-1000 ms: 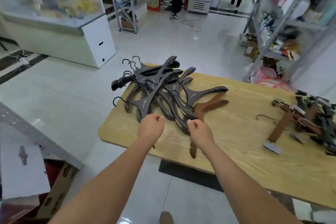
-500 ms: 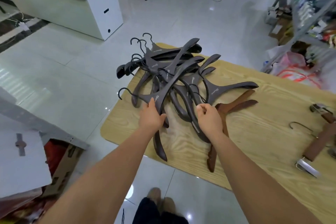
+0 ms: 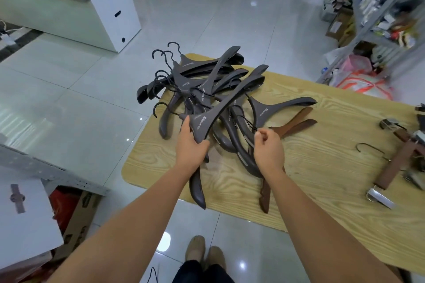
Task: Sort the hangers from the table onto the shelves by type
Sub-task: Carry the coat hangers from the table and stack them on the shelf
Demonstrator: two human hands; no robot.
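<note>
Grey hangers [image 3: 220, 80] lie tangled at the far-left corner of the worktop [image 3: 322, 167]. The left hand [image 3: 192, 145] grips the topmost hanger [image 3: 207, 119] at its neck; the right hand [image 3: 268, 147] pinches a neighbour's black hook [image 3: 249, 125]. Best to lift slowly, holding that hook down so nothing drags off the edge.

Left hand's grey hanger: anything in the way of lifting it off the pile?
Nothing between hand and hanger: the left hand grips the dark grey hanger at its neck, and it lies on top of the pile of grey hangers. Its far arm passes close to neighbours' black hooks, which might snag.
</note>
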